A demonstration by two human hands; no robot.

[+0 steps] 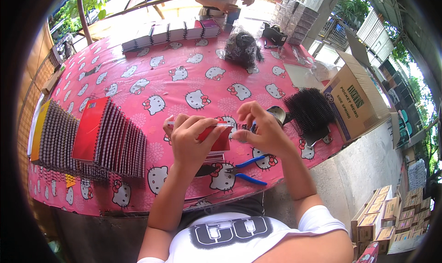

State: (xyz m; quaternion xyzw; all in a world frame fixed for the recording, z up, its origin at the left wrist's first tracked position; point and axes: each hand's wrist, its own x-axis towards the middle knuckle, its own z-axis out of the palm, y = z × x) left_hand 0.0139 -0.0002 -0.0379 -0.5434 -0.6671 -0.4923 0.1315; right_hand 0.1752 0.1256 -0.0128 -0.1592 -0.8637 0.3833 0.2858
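The smooth pink plastic-looking tablecloth (171,90) is gleaming; the red rectangular card-covered notebook (223,143) is looking smooth; the tan cardboard box (358,97) is showing matt.

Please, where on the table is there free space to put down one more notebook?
Widest is the pink tablecloth between the far notebook row and the left hand. A narrower patch lies between the red notebook stack and that hand. Crowded: around the right hand, with blue-handled pliers, and black coils beside the cardboard box.

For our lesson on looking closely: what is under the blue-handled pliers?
Pink cat-printed cloth shows beside the pliers and between their handles; whatever lies directly beneath them is hidden.
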